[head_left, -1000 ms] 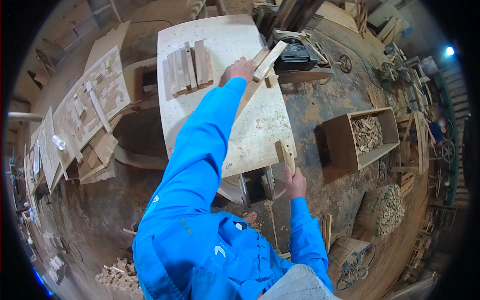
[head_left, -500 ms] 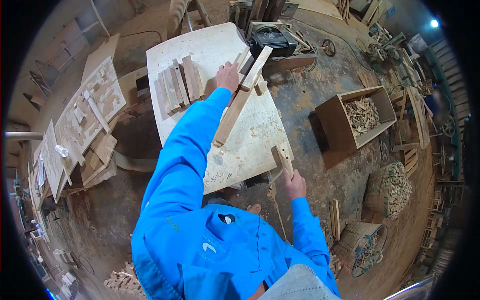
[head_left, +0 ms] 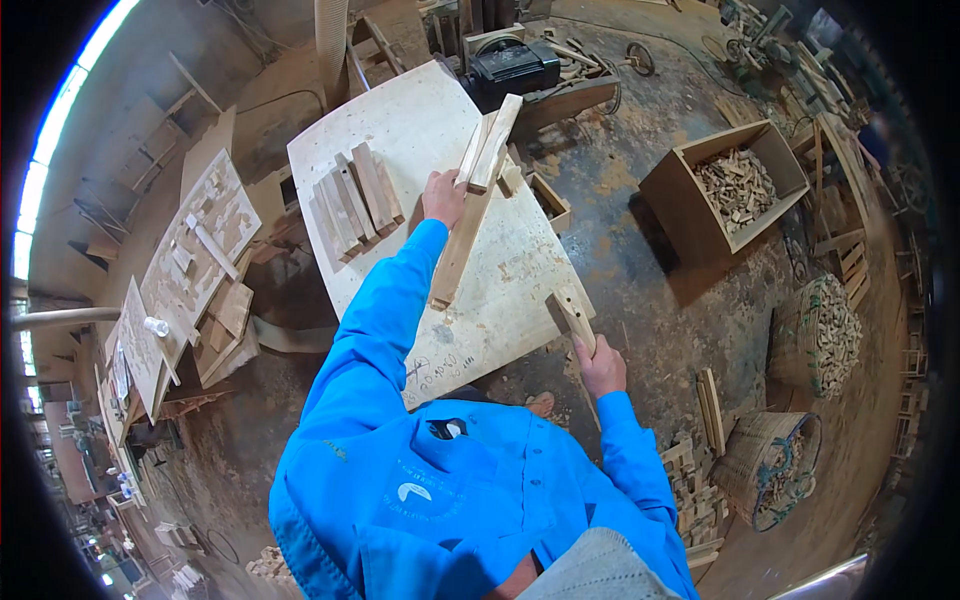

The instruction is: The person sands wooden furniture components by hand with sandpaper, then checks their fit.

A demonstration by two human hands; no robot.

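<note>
My left hand (head_left: pixel 443 198) is closed on the near end of a short wooden strip (head_left: pixel 477 148), which lies on the pale work board against a wooden guide bar (head_left: pixel 467 240). Another light wooden bar (head_left: pixel 497 140) slants across the top of that guide. At the board's near right corner, my right hand (head_left: pixel 603 368) is closed round the lower end of a wooden piece (head_left: pixel 575 318) with a small dark hole near its top. Several wooden strips (head_left: pixel 355 200) lie side by side on the board to the left of my left hand.
A black motor (head_left: pixel 514 68) stands beyond the work board (head_left: pixel 500 290). To the right are a wooden box (head_left: pixel 690 200) of offcuts and two woven baskets, one nearer (head_left: pixel 750 455) and one farther (head_left: pixel 795 335). A side table (head_left: pixel 225 195) with scraps stands left.
My left hand has drawn back toward me along the guide, with the strip coming nearer. My right hand stays at the board's corner holding its piece. The whole view has shifted slightly.
</note>
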